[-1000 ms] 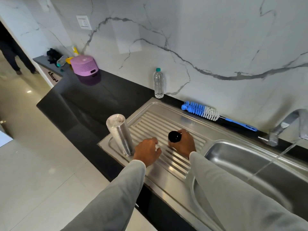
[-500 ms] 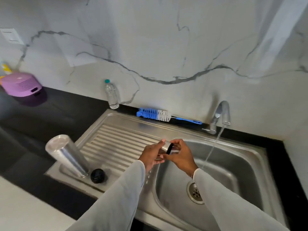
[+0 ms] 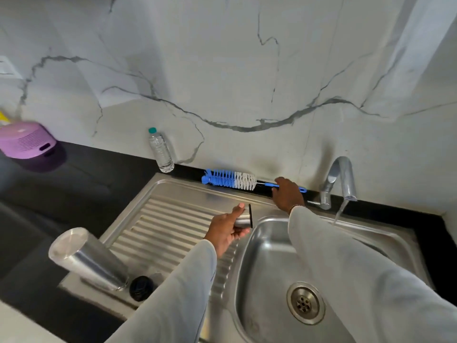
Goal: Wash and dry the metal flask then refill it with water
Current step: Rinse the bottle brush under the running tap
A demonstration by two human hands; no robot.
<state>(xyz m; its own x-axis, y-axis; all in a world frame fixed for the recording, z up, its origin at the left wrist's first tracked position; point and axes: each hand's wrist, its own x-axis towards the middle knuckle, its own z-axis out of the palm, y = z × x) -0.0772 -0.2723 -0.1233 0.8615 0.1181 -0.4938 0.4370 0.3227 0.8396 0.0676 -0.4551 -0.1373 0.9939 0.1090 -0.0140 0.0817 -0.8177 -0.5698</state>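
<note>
Now we hold the small steel cup-lid with a black rim [image 3: 244, 217] in our left hand [image 3: 226, 231], fingers wrapped round it, beside the steel sink basin [image 3: 267, 246]. Our right hand [image 3: 288, 194] closes on the blue-and-white bottle brush [image 3: 230, 179], likely for scrubbing. Inverted on the ribbed drainboard [image 3: 173, 219], the tall steel flask body [image 3: 86, 259] probably drains beside its round black stopper [image 3: 141, 287].

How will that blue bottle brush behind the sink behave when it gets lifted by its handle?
The bottle brush will probably feel light, since it is mostly bristles on a thin stem. With the right hand on the slim blue handle end, the bristle head may droop or wobble. The bristles look soft, so they should bend against the sink rim rather than catch.
</note>
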